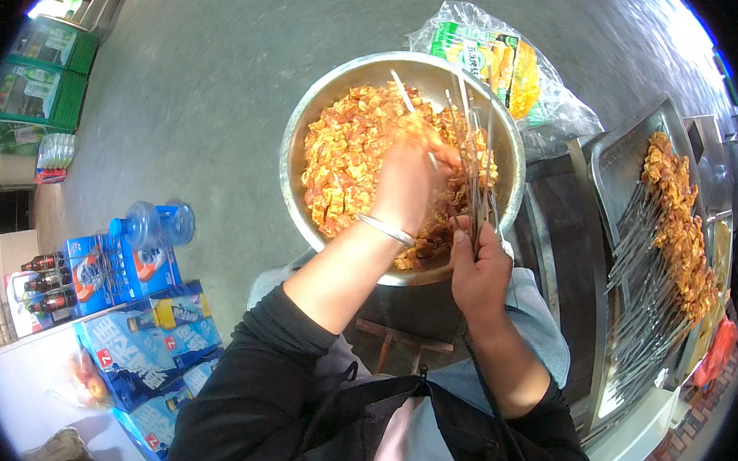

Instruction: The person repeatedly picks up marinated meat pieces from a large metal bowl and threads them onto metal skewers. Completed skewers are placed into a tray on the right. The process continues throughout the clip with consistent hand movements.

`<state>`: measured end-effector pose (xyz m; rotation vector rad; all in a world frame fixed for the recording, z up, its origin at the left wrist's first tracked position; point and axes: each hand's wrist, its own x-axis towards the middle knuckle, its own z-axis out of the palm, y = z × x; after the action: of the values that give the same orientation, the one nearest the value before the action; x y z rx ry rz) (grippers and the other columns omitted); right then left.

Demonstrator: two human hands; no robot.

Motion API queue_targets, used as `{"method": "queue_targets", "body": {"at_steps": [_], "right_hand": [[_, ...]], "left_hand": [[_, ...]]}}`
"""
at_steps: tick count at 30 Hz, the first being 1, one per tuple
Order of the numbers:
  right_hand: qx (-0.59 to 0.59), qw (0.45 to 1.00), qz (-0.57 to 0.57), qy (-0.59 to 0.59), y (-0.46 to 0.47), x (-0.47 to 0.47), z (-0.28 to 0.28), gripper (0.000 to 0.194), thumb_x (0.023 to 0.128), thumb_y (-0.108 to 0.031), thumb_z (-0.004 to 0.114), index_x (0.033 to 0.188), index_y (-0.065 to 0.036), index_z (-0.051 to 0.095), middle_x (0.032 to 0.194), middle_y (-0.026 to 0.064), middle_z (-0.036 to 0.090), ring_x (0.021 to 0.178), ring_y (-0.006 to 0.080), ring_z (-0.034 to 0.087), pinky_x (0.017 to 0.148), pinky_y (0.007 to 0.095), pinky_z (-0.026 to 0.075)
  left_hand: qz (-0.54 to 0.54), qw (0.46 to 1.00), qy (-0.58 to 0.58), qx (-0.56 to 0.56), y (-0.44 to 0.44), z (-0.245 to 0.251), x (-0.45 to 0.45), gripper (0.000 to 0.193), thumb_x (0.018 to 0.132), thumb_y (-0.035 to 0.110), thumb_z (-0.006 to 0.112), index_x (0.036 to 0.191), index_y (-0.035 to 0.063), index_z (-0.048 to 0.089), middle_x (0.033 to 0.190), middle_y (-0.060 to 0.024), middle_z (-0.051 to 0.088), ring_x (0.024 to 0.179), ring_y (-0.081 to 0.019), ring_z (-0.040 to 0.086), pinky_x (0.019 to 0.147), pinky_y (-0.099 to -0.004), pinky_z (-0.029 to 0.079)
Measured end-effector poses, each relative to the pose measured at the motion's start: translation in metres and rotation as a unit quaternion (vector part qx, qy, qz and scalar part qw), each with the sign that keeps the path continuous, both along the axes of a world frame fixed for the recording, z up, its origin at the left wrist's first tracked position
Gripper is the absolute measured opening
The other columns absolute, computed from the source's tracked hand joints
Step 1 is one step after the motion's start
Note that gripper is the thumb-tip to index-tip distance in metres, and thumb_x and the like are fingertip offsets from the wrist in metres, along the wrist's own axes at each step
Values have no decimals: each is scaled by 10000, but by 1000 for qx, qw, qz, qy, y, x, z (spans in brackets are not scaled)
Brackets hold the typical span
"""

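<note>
A wide metal bowl (290, 179) full of marinated meat pieces (342, 157) stands before me. My left hand (412, 172), blurred and wearing a bangle, is over the meat with its fingers around a thin skewer (401, 90); pieces of meat are at the fingertips, and how they sit on the skewer cannot be told. At the bowl's right rim, my right hand (480, 259) grips a bundle of metal skewers (476, 167) that point up over the bowl. To the right, loaded meat skewers (675, 222) lie on a metal tray (622, 156), their bare ends towards me.
Clear plastic bags with a printed yellow and green pack (486, 58) lie beyond the bowl. At left are drink cartons (132, 342), bottles (46, 280), a large blue water jug (151, 225) and green crates (35, 90). A red plastic bag (717, 352) lies far right.
</note>
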<state>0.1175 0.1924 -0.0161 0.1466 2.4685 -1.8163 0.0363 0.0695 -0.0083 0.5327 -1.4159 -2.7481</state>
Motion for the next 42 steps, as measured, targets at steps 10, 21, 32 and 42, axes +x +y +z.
{"method": "queue_targets", "body": {"at_steps": [10,21,32,42], "right_hand": [[-173,977,-37,-121,24,-24,24,120,919,-33,505,1010,-2,577,628,-40,474,529,36,428,491,187,356],[-174,980,16,-92,22,-17,16,136,931,-58,502,1033,-6,575,654,-26,489,543,34,428,490,181,344],[-19,993,113,-33,12,5,14,160,925,-118,549,1019,0,600,643,-31,525,538,24,462,489,191,384],[19,996,86,11,6,7,12,151,914,-110,554,1004,-4,611,606,-36,525,529,27,469,486,196,385]], "left_hand": [[-241,692,86,-675,-61,-3,-8,240,854,212,627,1035,57,659,934,-125,660,939,-247,619,769,-336,490],[-314,607,-86,-725,-92,17,-9,166,705,154,653,849,72,651,840,-142,663,799,-343,618,756,-398,491],[-18,994,-56,96,-107,25,-24,273,969,140,381,1080,-83,492,1101,-289,570,1049,-420,572,909,-457,511],[26,996,-16,86,-101,22,-24,239,964,139,382,1043,-64,481,1022,-277,588,997,-414,595,886,-460,524]]}}
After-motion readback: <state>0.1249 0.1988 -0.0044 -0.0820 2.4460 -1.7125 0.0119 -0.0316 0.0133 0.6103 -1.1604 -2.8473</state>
